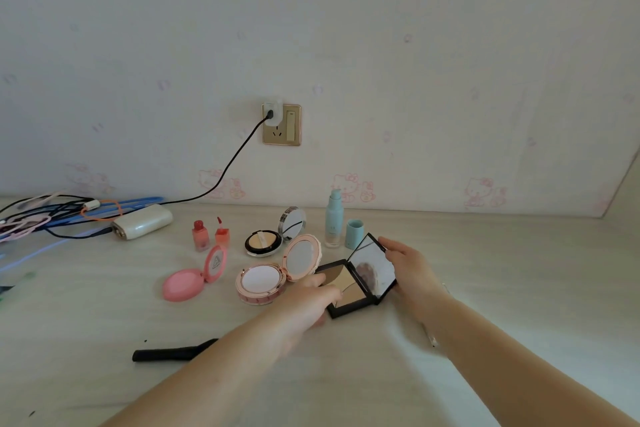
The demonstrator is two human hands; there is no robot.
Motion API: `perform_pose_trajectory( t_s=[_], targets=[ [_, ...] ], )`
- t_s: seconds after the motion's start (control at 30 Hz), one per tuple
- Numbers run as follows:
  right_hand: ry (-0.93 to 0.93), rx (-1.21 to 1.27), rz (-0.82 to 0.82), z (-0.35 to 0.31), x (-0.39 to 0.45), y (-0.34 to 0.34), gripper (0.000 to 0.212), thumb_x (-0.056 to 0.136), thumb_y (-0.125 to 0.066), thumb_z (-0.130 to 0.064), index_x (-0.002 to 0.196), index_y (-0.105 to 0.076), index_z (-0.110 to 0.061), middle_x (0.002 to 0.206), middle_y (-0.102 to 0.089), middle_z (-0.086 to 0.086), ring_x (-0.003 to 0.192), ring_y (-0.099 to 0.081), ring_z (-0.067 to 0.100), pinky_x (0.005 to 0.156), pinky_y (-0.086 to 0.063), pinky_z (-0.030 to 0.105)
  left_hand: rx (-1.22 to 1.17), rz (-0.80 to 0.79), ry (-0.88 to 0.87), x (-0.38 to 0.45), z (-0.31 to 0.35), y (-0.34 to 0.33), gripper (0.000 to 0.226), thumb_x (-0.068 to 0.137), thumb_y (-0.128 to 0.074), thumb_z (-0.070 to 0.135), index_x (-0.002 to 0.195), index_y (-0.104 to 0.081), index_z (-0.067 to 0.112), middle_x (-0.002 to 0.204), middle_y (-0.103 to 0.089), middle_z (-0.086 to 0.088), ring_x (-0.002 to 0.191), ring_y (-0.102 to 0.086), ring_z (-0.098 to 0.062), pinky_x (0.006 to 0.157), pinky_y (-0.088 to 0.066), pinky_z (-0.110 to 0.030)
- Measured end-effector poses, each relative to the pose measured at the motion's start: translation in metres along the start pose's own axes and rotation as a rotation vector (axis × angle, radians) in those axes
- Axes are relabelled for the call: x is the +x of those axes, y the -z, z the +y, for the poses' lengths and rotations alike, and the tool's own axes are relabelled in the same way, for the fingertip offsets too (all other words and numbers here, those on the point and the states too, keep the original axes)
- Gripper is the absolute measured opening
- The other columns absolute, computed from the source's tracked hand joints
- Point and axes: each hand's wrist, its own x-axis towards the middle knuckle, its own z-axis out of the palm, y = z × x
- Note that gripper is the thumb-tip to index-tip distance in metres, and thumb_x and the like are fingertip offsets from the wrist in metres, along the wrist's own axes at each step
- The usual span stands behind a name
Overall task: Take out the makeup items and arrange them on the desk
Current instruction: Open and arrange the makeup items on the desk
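**Holding the black palette open on the desk**

Gripping from both sides, my two hands are on the black square palette (349, 291), which lies open on the desk (485, 253) with its mirrored lid (372, 267) tilted up. My left hand (304, 302) curls over the near left edge of the base, fingers bent across the powder pans. My right hand (412, 267) holds the lid's right edge, fingers wrapped along it.

Just left of the palette, touching or nearly so, sits the rose-gold compact (273, 274), open, lid raised. Farther left lies the pink compact (194, 277), also open. Behind them stands the black-rimmed cushion compact (265, 241) with its round mirror up. Two small red lip tint bottles (209, 234) stand side by side near it. The pale blue pump bottle (333, 218) stands upright by the wall, its cap (354, 233) just beside it.

A black mascara-like tube (173, 352) lies near my left forearm. At far left, a white power bank (142, 221) rests among tangled cables (45, 215).
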Motion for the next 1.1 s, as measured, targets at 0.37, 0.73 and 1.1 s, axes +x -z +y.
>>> perform_pose_trajectory(
  t_s=[0.37, 0.73, 1.1],
  targets=[
    [0.126, -0.9, -0.113, 0.001, 0.016, 0.016, 0.021, 0.091, -0.039, -0.026, 0.085, -0.056, -0.015, 0.078, -0.063, 0.001, 0.08, -0.063, 0.02, 0.068, -0.045, 0.028, -0.008, 0.009, 0.049, -0.007, 0.008, -0.001, 0.018, 0.055, -0.061, 0.033, 0.071, -0.053, 0.028, 0.1, -0.051, -0.001, 0.092, -0.05, -0.019, 0.103, -0.042, -0.043],
    [0.115, -1.054, -0.121, 0.004, 0.013, 0.02, 0.017, 0.09, -0.041, -0.024, 0.089, -0.055, -0.013, 0.074, -0.063, -0.008, 0.075, -0.059, 0.013, 0.066, -0.044, 0.028, -0.012, 0.032, 0.04, -0.005, 0.006, -0.001, 0.047, 0.08, -0.065, 0.025, 0.126, -0.055, 0.023, 0.108, -0.049, 0.002, 0.088, -0.049, -0.009, 0.102, -0.046, -0.039],
    [0.203, -0.957, 0.008, -0.018, -0.009, 0.073, 0.038, 0.089, -0.042, -0.009, 0.118, -0.059, -0.027, 0.123, -0.062, -0.002, 0.105, -0.059, 0.018, 0.08, -0.039, 0.022, 0.033, -0.006, -0.1, -0.029, -0.007, -0.006, 0.035, 0.086, -0.049, 0.014, 0.116, -0.057, 0.029, 0.11, -0.057, 0.012, 0.091, -0.052, -0.006, 0.069, -0.038, -0.02]
  ],
)
